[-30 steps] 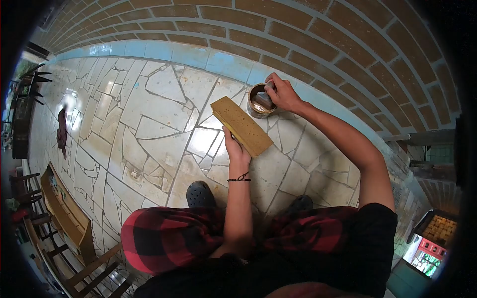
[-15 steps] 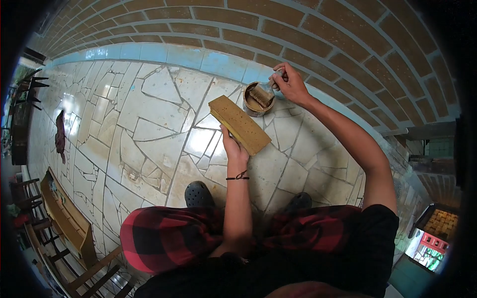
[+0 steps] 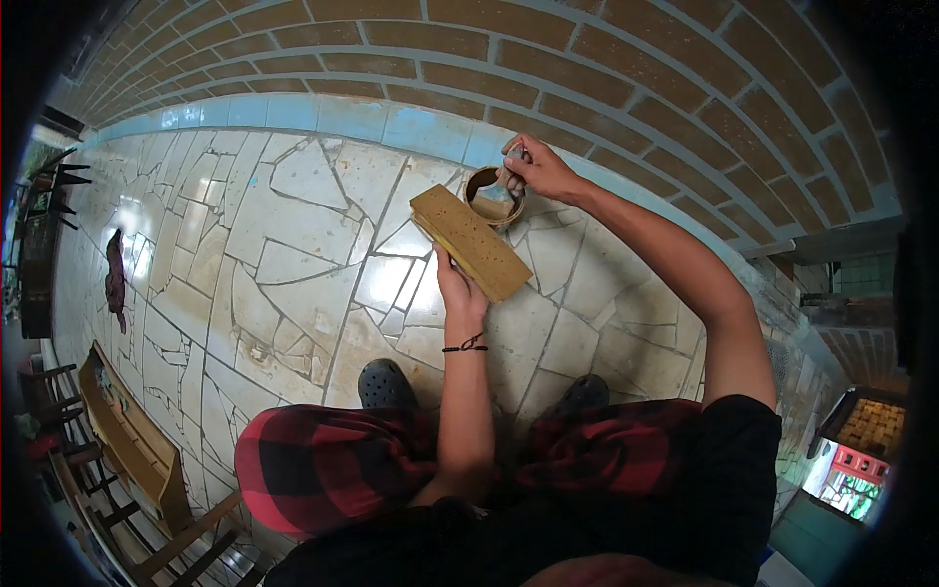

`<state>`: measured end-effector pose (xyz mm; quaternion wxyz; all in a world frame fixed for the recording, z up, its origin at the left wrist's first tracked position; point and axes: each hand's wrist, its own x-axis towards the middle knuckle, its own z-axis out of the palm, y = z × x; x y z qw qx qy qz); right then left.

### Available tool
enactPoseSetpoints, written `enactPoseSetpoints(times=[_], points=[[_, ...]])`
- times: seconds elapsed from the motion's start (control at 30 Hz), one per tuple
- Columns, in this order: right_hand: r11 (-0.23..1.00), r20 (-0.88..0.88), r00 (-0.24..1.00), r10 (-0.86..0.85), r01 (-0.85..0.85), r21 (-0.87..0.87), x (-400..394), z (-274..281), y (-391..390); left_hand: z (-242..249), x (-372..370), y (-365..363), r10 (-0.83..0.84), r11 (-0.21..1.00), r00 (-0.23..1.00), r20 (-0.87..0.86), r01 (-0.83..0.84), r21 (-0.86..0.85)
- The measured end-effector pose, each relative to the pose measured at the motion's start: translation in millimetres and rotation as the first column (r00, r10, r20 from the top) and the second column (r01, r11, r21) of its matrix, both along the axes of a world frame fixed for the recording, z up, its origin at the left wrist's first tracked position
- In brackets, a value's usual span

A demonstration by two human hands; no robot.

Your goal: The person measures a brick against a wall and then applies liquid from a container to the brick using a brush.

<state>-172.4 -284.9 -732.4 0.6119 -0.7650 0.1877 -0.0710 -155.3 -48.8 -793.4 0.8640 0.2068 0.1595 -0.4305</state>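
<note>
My left hand [image 3: 460,286] grips a flat rectangular board [image 3: 471,245], yellowish-brown with dark specks, from its lower left side; the fingers are hidden beneath it. Just past the board's upper edge stands a round paint can [image 3: 471,186] on the floor. My right hand [image 3: 538,168] is closed around the handle of a paintbrush [image 3: 497,194], whose wide bristle end points down inside the can's mouth. Brownish paint coats the bristles and the can's rim.
A brick wall [image 3: 440,44] with a light blue tile base [image 3: 421,129] runs behind the can. A dark cloth [image 3: 116,279] lies on the stone floor [image 3: 293,259] at left. A yellow-brown wooden piece [image 3: 132,435] and chairs [image 3: 54,391] stand at lower left.
My right hand has moved left and slightly down with the paintbrush, which now stands more upright in the can. The board in my left hand has hardly moved.
</note>
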Motion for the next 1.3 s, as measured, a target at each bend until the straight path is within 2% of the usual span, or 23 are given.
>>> enactPoseSetpoints(times=[0.07, 0.17, 0.27, 0.37, 0.4, 0.5, 0.53, 0.63, 0.73, 0.83, 0.93, 1.03, 1.17, 1.2, 1.3], points=[[0.999, -0.046, 0.998, -0.036, 0.036, -0.009, 1.0, -1.9, -3.0, 3.9, -0.1, -0.1, -0.016, 1.0, 1.0, -0.009, 0.016, -0.018], [0.989, 0.056, 0.991, -0.118, 0.123, -0.079, -0.3, 7.5, 7.2, -7.7, 0.1, -2.5, -0.02, 1.0, 1.0, -0.006, 0.02, 0.001], [0.922, 0.161, 0.986, -0.033, 0.093, -0.376, 1.3, 10.6, 9.5, -9.1, -1.4, -3.2, -0.008, 1.0, 1.0, 0.004, 0.008, 0.012], [0.797, -0.07, 0.983, 0.171, -0.18, -0.577, 5.9, 36.7, 15.8, 0.3, -1.8, -3.4, -0.007, 1.0, 1.0, -0.027, 0.007, 0.0], [0.75, -0.043, 0.973, 0.225, -0.201, -0.631, 8.5, 37.1, 20.3, 0.4, -1.9, -3.8, -0.01, 1.0, 0.999, -0.031, 0.01, -0.002], [0.662, -0.144, 0.918, 0.37, -0.368, -0.653, 19.6, 43.2, 24.3, 2.9, -3.3, -5.3, -0.017, 1.0, 0.999, -0.042, 0.016, -0.004], [0.652, -0.128, 0.907, 0.4, -0.38, -0.656, 24.4, 41.1, 26.6, 5.1, -3.7, -5.5, -0.016, 1.0, 0.999, -0.045, 0.016, -0.002], [0.602, -0.263, 0.881, 0.393, -0.463, -0.65, 40.9, 37.1, 32.1, -0.3, -3.0, -6.3, -0.006, 1.0, 0.999, -0.047, 0.007, 0.009], [0.569, -0.314, 0.862, 0.398, -0.501, -0.652, 51.2, 34.0, 35.3, -2.4, -3.1, -6.3, 0.004, 1.0, 0.999, -0.053, -0.004, 0.01], [0.591, -0.377, 0.851, 0.367, -0.526, -0.612, 57.8, 35.1, 33.5, -1.8, -2.9, -6.0, 0.006, 1.0, 0.999, -0.049, -0.006, -0.002], [0.639, -0.327, 0.882, 0.34, -0.471, -0.608, 54.7, 39.5, 23.6, -0.4, -2.6, -5.1, -0.003, 1.0, 0.999, -0.05, 0.002, -0.022], [0.738, -0.161, 0.952, 0.262, -0.305, -0.602, 42.7, 39.2, 8.9, 0.4, -1.5, -3.6, 0.008, 1.0, 0.998, -0.057, -0.009, -0.029], [0.864, 0.0, 0.997, 0.075, -0.065, -0.5, 21.7, 21.0, -13.6, -5.7, 2.4, -1.9, 0.049, 0.999, 0.997, -0.065, -0.051, -0.017], [0.92, -0.03, 0.999, 0.013, -0.023, -0.39, 15.0, 22.0, -17.6, -5.6, 4.0, -2.2, 0.052, 0.998, 0.997, -0.06, -0.054, -0.022], [0.995, 0.119, 0.991, -0.062, 0.071, -0.071, -6.9, 10.1, -34.2, -5.2, 6.2, -0.9, 0.065, 0.998, 0.997, -0.045, -0.066, -0.013]])
